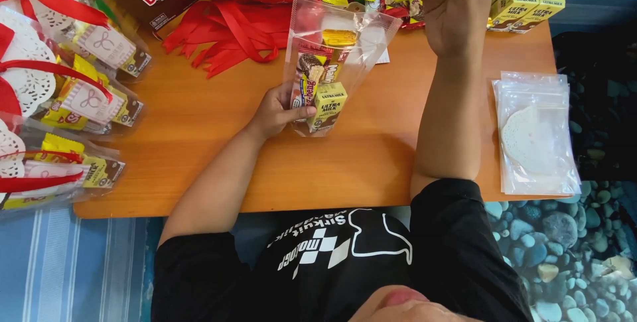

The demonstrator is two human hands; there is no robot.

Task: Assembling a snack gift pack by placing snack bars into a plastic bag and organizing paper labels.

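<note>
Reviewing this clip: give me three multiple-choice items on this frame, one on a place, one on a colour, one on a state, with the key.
1. Where is the stack of empty clear bags?
A. table's right edge
B. under the ribbons
C. on the floor

2. What colour are the loose ribbons?
A. blue
B. red
C. white

3. The clear bag in the left hand is:
A. tied shut
B. empty
C. open-topped, holding snacks

Key: 1 A, it lies by that edge of the table; 2 B, plainly red; 3 C, packets show inside, top open.

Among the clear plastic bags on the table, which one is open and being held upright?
The clear bag in the left hand, at the table's middle. It stands open with snacks inside; the finished bags at left are ribbon-tied, and the empty bags at right lie flat.
</note>
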